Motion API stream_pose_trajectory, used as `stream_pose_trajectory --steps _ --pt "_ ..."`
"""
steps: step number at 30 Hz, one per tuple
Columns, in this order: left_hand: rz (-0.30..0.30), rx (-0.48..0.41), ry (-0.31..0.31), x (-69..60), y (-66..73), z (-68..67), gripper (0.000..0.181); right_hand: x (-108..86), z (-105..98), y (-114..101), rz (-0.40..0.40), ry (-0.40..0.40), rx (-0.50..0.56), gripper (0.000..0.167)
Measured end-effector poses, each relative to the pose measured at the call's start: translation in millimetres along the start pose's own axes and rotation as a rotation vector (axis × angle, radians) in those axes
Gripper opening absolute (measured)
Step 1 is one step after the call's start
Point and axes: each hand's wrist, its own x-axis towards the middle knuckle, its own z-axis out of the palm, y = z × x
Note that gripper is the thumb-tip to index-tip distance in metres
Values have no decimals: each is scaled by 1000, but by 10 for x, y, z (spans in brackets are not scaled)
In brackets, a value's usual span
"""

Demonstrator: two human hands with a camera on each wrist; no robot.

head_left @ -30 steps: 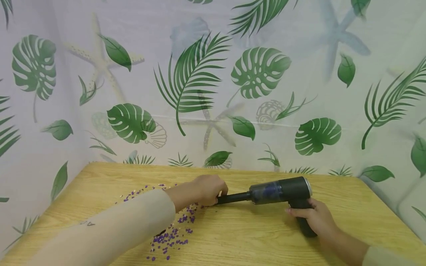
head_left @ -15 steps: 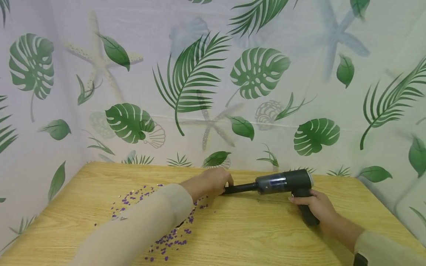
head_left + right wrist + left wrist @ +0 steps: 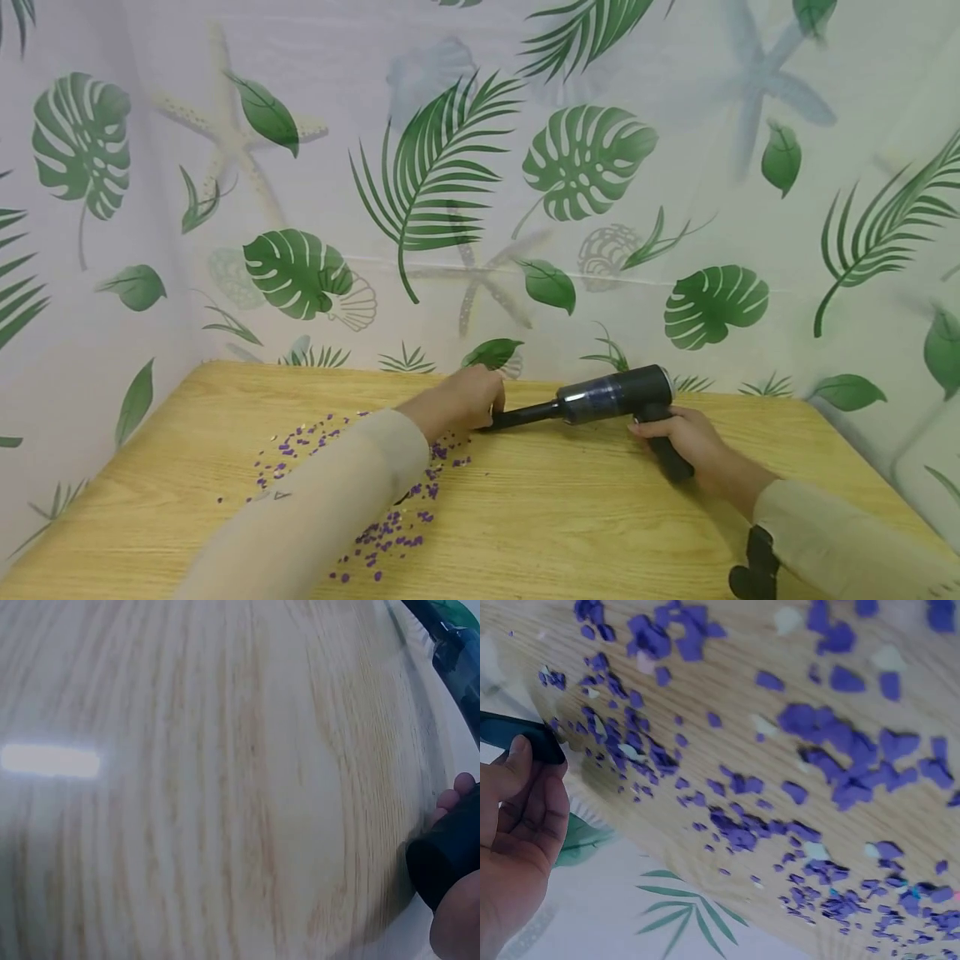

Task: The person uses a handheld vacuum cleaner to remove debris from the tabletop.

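Note:
A black handheld vacuum cleaner with a clear, bluish dust chamber is held above the wooden table, its narrow nozzle pointing left. My right hand grips its handle, fingers wrapped round it. Near the tip of the nozzle, my left hand pinches the black tube between thumb and fingers. Purple paper scraps, mixed with a few pale ones, lie scattered beside and below the left hand. The left sleeve hides part of the scraps in the head view.
The wooden table reaches back to a leaf-patterned curtain that also hangs along the sides. A black wrist device sits at the right sleeve.
The vacuum and both hands first moved right and toward the back, then shifted a little left. Both hands have kept their hold. More scraps show left of the left sleeve.

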Motion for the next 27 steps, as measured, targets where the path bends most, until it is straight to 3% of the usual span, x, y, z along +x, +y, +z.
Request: stream_pose_trajectory --steps 8,14,19,27 --pt "-11 -28 -14 -126 -162 -5 13 78 163 -71 -26 -25 80 34" --pt "-41 -86 -4 -234 -263 14 13 104 307 -115 -25 -28 84 37" --pt "-34 -72 3 -295 -364 25 12 124 427 -157 -26 -31 113 38" --pt "-74 -101 -3 -427 -540 -5 12 178 648 -255 -24 -5 112 44"
